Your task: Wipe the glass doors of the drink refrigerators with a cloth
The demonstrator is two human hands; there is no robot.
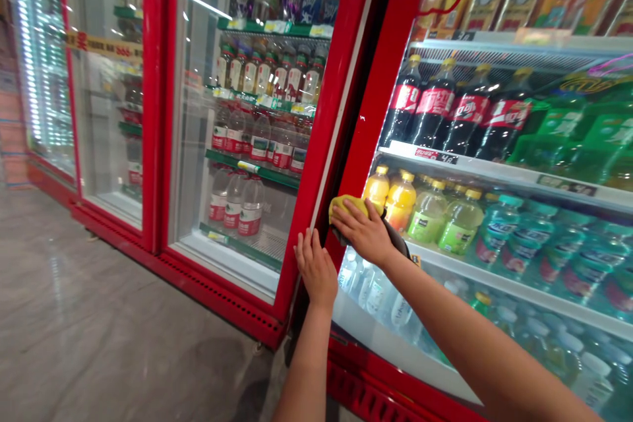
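Observation:
My right hand presses a folded cloth, yellow with a dark grey side, against the red frame of the right-hand drinks fridge. Its fingers lie over the cloth, beside the glass. Lower and to the left, my left hand holds nothing; its fingers are stretched upward at the edge of the neighbouring fridge's red frame. Whether those fingertips touch the frame I cannot tell. Just right of my right hand is a dark curved piece, probably a door handle, partly hidden by the wrist.
Behind the right-hand glass stand cola bottles, yellow juice bottles and blue-labelled bottles. The left fridge holds water bottles with red labels. A narrow dark gap runs between the two fridges. Grey floor spreads at lower left.

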